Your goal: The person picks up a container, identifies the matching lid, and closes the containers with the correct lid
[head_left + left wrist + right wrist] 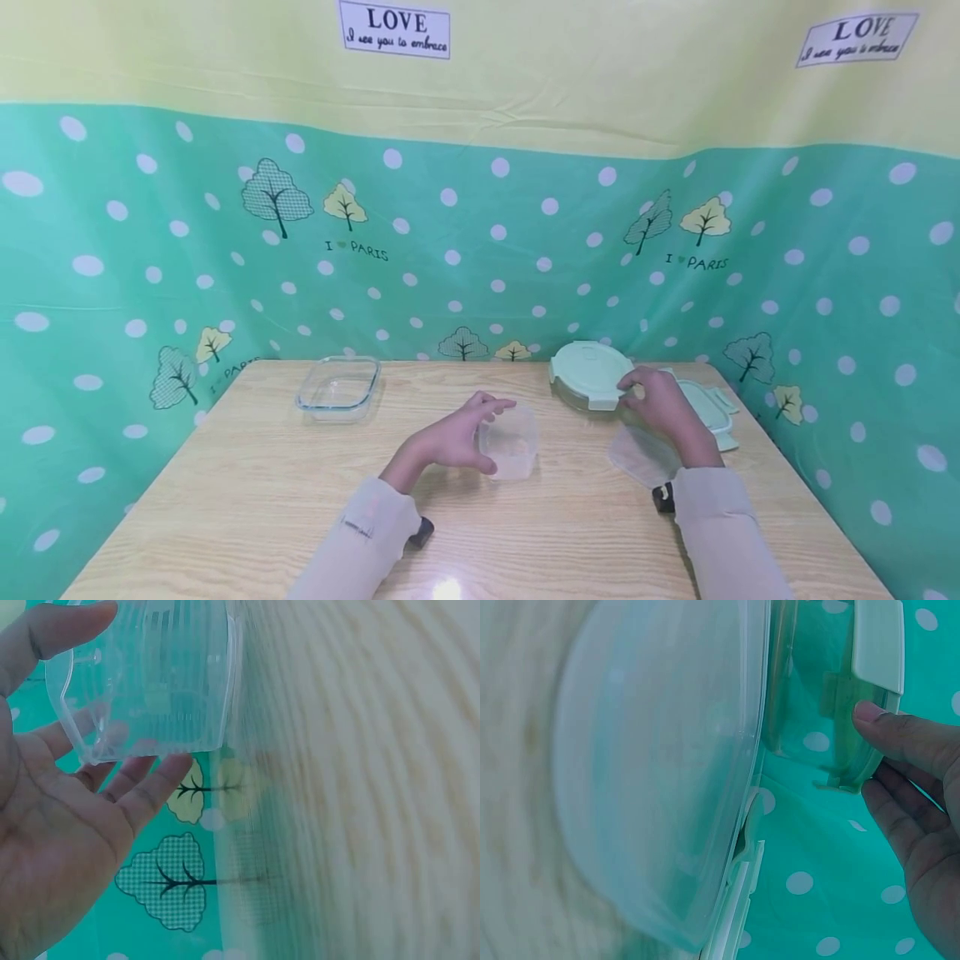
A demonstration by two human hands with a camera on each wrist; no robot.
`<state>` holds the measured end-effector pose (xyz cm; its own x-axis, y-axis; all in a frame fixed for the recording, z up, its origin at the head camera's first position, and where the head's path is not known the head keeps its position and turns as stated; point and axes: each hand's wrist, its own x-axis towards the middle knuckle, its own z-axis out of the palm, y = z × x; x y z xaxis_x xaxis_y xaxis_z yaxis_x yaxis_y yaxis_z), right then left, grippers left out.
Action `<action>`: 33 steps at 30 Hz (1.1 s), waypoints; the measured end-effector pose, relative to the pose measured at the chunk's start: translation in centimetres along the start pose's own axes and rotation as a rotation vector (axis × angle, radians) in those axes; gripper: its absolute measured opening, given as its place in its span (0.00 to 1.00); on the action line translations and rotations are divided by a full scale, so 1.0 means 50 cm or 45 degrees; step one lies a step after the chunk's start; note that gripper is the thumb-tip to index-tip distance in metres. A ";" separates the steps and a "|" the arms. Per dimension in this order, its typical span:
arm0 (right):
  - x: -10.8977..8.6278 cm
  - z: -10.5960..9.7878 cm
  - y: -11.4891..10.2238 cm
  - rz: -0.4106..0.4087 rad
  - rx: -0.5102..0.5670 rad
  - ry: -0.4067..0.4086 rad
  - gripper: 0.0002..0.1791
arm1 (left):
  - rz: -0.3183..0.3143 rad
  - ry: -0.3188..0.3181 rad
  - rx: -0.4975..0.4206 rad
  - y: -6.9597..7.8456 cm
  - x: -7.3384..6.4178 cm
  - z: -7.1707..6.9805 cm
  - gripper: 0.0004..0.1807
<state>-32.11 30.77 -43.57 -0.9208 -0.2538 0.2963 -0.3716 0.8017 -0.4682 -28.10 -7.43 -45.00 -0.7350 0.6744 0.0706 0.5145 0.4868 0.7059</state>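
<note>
My left hand (457,435) is around a small clear plastic container (512,446) at mid-table, thumb at its near side and fingers at its far side. In the left wrist view the thumb overlaps the container wall, and the fingertips lie right at its edge. My right hand (660,407) pinches the rim of a pale green lid (592,371) on a round glass container (810,697). In the right wrist view the thumb rests on the lid's edge while the other fingers sit below it. A translucent plastic lid (637,454) lies on the table under the right wrist.
A square glass container (337,392) without a lid stands at the back left of the wooden table (262,500). Another pale green lid (708,408), with side flaps, lies at the right behind the right forearm. A green dotted curtain (420,250) hangs behind the table.
</note>
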 end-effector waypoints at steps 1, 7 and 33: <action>0.000 -0.001 0.001 0.000 0.001 0.000 0.09 | -0.004 0.000 -0.003 0.000 0.000 0.000 0.57; -0.003 -0.005 0.006 -0.005 -0.005 -0.003 0.10 | -0.037 -0.005 -0.040 0.001 -0.001 -0.003 0.55; -0.049 -0.078 -0.017 0.095 -0.088 -0.109 0.17 | -0.083 -0.020 -0.070 -0.007 -0.016 -0.007 0.53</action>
<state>-29.09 32.79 -40.64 -0.9535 -0.2347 0.1892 -0.2951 0.8546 -0.4273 -27.86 -8.34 -45.07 -0.7591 0.6509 0.0128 0.4406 0.4991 0.7462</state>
